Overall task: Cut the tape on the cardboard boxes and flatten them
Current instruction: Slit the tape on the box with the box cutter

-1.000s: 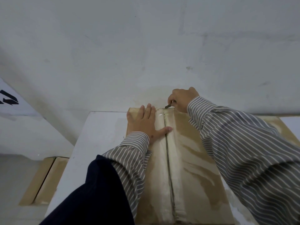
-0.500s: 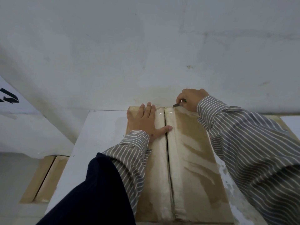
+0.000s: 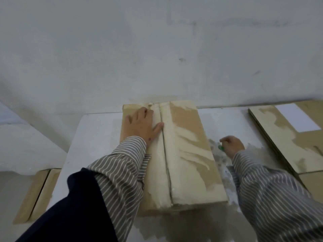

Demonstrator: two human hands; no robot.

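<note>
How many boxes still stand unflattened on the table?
1: the cardboard box under the left hand. Flattened cardboard lies stacked at the right; more may sit outside the frame.

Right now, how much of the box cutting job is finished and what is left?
Done: the top seam of the box looks slit along its length, and flat cardboard lies stacked at the right. In hand: the left hand presses on the box; the right hand, beside it at the table, grips something small and green. Left: flattening this box, which stands unfolded.
</note>
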